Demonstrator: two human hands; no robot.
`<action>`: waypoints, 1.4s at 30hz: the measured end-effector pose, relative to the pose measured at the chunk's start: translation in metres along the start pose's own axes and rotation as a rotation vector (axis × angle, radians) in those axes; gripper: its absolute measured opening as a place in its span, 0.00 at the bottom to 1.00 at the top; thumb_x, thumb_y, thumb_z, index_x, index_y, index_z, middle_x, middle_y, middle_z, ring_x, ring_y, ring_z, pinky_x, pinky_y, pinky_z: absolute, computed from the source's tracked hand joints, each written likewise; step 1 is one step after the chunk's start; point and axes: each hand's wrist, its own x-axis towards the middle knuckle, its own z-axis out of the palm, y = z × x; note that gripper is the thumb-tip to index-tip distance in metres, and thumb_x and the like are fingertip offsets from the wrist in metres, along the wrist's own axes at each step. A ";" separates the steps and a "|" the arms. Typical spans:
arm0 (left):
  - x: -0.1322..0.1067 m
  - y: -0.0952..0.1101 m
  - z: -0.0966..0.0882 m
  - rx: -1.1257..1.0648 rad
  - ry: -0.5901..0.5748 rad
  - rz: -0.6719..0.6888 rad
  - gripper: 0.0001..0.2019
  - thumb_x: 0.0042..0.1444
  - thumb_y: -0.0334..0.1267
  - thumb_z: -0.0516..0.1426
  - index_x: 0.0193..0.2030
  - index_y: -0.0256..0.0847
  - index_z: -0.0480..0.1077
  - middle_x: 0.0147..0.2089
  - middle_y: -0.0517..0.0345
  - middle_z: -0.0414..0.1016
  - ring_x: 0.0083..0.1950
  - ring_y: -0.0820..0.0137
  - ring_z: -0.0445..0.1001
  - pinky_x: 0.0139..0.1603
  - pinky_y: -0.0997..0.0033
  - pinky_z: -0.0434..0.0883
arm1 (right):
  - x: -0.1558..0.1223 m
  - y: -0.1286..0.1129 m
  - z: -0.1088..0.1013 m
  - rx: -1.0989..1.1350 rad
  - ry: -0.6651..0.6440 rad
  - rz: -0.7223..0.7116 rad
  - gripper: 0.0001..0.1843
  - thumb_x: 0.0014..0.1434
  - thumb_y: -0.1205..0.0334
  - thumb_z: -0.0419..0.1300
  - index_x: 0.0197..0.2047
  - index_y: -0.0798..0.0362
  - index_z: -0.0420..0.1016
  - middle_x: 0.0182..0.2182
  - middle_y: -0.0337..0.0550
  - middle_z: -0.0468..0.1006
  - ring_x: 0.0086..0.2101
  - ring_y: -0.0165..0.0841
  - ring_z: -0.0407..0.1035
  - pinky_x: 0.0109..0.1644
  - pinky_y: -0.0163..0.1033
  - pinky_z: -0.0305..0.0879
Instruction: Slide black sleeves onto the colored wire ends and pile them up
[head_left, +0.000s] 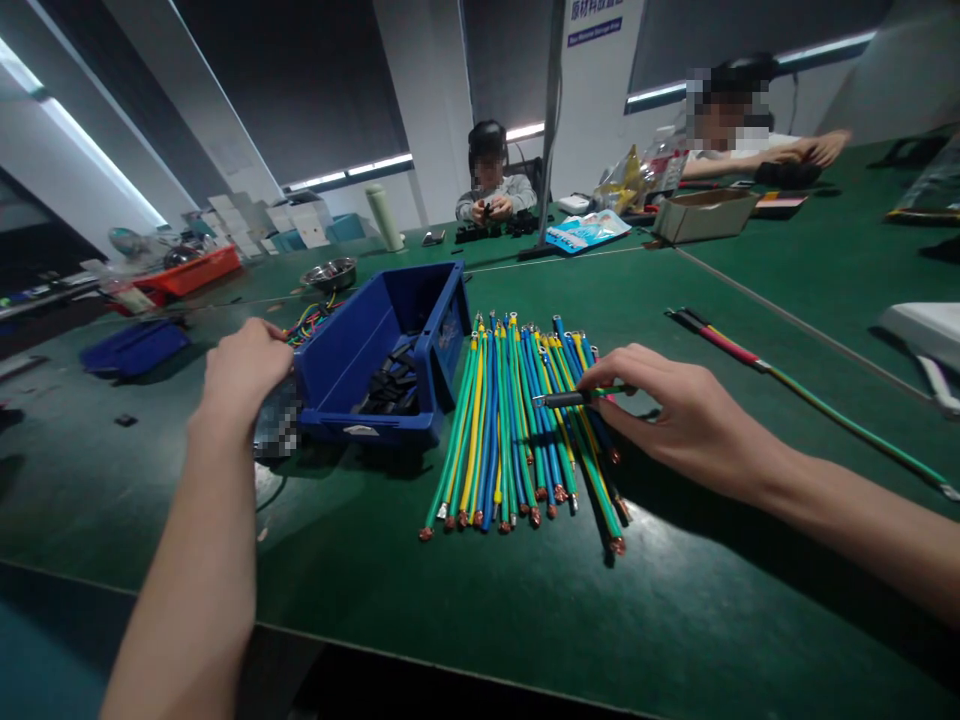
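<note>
My right hand (675, 410) pinches a short green wire with a black sleeve (566, 399) and a bare metal tip pointing left. Beneath it lies a row of cut cables (499, 430) in green, yellow and blue, with copper ends facing me and ring lugs at many far ends. My left hand (251, 368) is at the left side of a blue bin (375, 430), close to a bundle of thin coloured wires (319, 318). Its fingers are curled and partly hidden, so I cannot make out what they hold. Black pieces (394, 380) lie inside the bin.
A green-yellow cable with red and black sleeving (757, 365) lies on the right. Behind are a metal bowl (330, 272), an orange tray (195, 275), a blue packet (587, 231) and a cardboard box (705, 215). Two people sit across the green table (465, 620).
</note>
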 end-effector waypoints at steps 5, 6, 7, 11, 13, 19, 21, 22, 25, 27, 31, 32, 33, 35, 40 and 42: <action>0.010 -0.001 0.019 0.142 -0.003 -0.249 0.16 0.65 0.40 0.58 0.56 0.37 0.68 0.56 0.48 0.72 0.51 0.61 0.75 0.49 0.54 0.75 | -0.001 0.001 0.000 0.006 -0.012 0.005 0.06 0.63 0.66 0.54 0.42 0.53 0.71 0.35 0.45 0.74 0.36 0.36 0.69 0.38 0.43 0.66; 0.012 0.002 0.024 0.125 0.014 -0.249 0.16 0.65 0.40 0.58 0.56 0.37 0.68 0.55 0.49 0.72 0.50 0.61 0.75 0.49 0.54 0.75 | -0.001 0.001 0.000 0.005 -0.018 0.005 0.06 0.63 0.66 0.54 0.42 0.53 0.71 0.36 0.45 0.74 0.36 0.36 0.69 0.38 0.43 0.66; 0.014 0.005 0.028 0.100 0.043 -0.233 0.16 0.65 0.41 0.58 0.56 0.37 0.68 0.55 0.49 0.72 0.50 0.61 0.75 0.48 0.55 0.75 | -0.001 0.000 0.000 0.002 -0.021 0.004 0.07 0.63 0.65 0.54 0.42 0.53 0.71 0.36 0.45 0.75 0.36 0.36 0.69 0.38 0.43 0.66; 0.013 0.026 0.037 0.024 0.288 -0.072 0.10 0.66 0.36 0.57 0.51 0.34 0.70 0.48 0.52 0.75 0.45 0.65 0.77 0.46 0.59 0.76 | -0.001 0.000 -0.001 -0.019 -0.013 0.001 0.07 0.63 0.64 0.53 0.43 0.53 0.71 0.36 0.45 0.75 0.36 0.36 0.70 0.37 0.42 0.66; 0.010 0.038 0.039 0.002 0.460 0.039 0.08 0.63 0.24 0.52 0.46 0.32 0.70 0.40 0.56 0.75 0.42 0.69 0.77 0.48 0.63 0.75 | -0.001 0.001 -0.001 -0.026 -0.002 0.007 0.07 0.64 0.64 0.53 0.42 0.53 0.71 0.35 0.45 0.75 0.36 0.35 0.70 0.37 0.41 0.66; -0.019 0.096 0.065 -0.003 0.737 0.415 0.12 0.53 0.21 0.52 0.37 0.37 0.73 0.37 0.59 0.74 0.40 0.70 0.74 0.47 0.63 0.72 | 0.000 0.006 -0.001 -0.021 0.019 0.123 0.07 0.63 0.64 0.55 0.44 0.53 0.71 0.38 0.44 0.78 0.35 0.34 0.72 0.36 0.39 0.67; -0.040 0.122 0.082 -0.019 0.681 0.566 0.10 0.53 0.23 0.54 0.35 0.40 0.73 0.35 0.60 0.75 0.39 0.69 0.75 0.44 0.64 0.73 | 0.000 0.007 -0.001 -0.024 0.018 0.161 0.07 0.62 0.64 0.56 0.44 0.53 0.71 0.37 0.43 0.78 0.34 0.33 0.72 0.36 0.38 0.67; -0.052 0.136 0.090 -0.067 0.530 0.743 0.10 0.53 0.23 0.54 0.38 0.39 0.73 0.36 0.58 0.76 0.38 0.67 0.76 0.42 0.63 0.74 | 0.000 0.008 -0.001 -0.026 0.017 0.172 0.08 0.62 0.64 0.56 0.45 0.53 0.71 0.36 0.42 0.78 0.33 0.32 0.72 0.35 0.37 0.67; -0.083 0.167 0.114 -0.091 0.016 1.110 0.09 0.58 0.23 0.53 0.42 0.35 0.70 0.39 0.49 0.78 0.43 0.62 0.77 0.46 0.60 0.76 | 0.001 0.009 -0.002 -0.055 0.014 0.195 0.09 0.61 0.64 0.57 0.46 0.53 0.71 0.34 0.41 0.77 0.32 0.31 0.70 0.35 0.37 0.66; -0.094 0.176 0.126 -0.080 -0.224 1.159 0.08 0.61 0.24 0.52 0.45 0.33 0.70 0.45 0.45 0.79 0.49 0.61 0.76 0.53 0.60 0.75 | 0.001 0.010 -0.002 -0.097 0.004 0.219 0.09 0.61 0.64 0.57 0.46 0.53 0.71 0.34 0.41 0.77 0.31 0.31 0.70 0.35 0.36 0.65; -0.095 0.168 0.138 -0.122 -0.557 0.921 0.18 0.63 0.25 0.50 0.60 0.30 0.62 0.64 0.41 0.68 0.68 0.62 0.63 0.69 0.58 0.63 | 0.003 0.012 -0.006 -0.197 -0.031 0.313 0.11 0.60 0.61 0.59 0.46 0.51 0.71 0.30 0.39 0.76 0.28 0.32 0.69 0.31 0.37 0.62; -0.093 0.164 0.139 -0.131 -0.594 0.841 0.19 0.65 0.26 0.49 0.62 0.31 0.60 0.67 0.42 0.65 0.70 0.64 0.59 0.70 0.58 0.60 | 0.003 0.013 -0.008 -0.240 -0.053 0.353 0.11 0.60 0.60 0.59 0.47 0.50 0.71 0.28 0.39 0.76 0.27 0.32 0.69 0.30 0.37 0.61; -0.092 0.160 0.141 -0.139 -0.620 0.769 0.19 0.66 0.28 0.49 0.64 0.33 0.59 0.68 0.43 0.62 0.72 0.65 0.56 0.71 0.58 0.58 | 0.003 0.015 -0.009 -0.284 -0.075 0.392 0.12 0.60 0.59 0.59 0.47 0.50 0.71 0.27 0.38 0.76 0.27 0.32 0.69 0.29 0.37 0.60; -0.090 0.154 0.143 -0.144 -0.663 0.664 0.19 0.69 0.33 0.48 0.65 0.36 0.59 0.70 0.47 0.60 0.73 0.69 0.54 0.73 0.59 0.56 | 0.002 0.019 -0.011 -0.354 -0.109 0.450 0.12 0.59 0.57 0.59 0.46 0.49 0.70 0.26 0.37 0.76 0.26 0.33 0.69 0.29 0.37 0.58; -0.093 0.155 0.147 -0.047 -0.760 0.555 0.26 0.70 0.42 0.48 0.72 0.37 0.50 0.76 0.51 0.46 0.76 0.69 0.43 0.75 0.57 0.48 | -0.004 0.032 -0.013 -0.441 -0.128 0.514 0.15 0.58 0.54 0.57 0.47 0.50 0.69 0.27 0.40 0.77 0.27 0.36 0.71 0.30 0.38 0.58; -0.094 0.158 0.147 0.012 -0.794 0.549 0.28 0.70 0.44 0.47 0.73 0.36 0.48 0.76 0.52 0.44 0.76 0.68 0.41 0.75 0.56 0.47 | -0.005 0.038 -0.014 -0.466 -0.127 0.541 0.16 0.58 0.53 0.57 0.48 0.51 0.69 0.28 0.43 0.78 0.28 0.38 0.72 0.30 0.39 0.57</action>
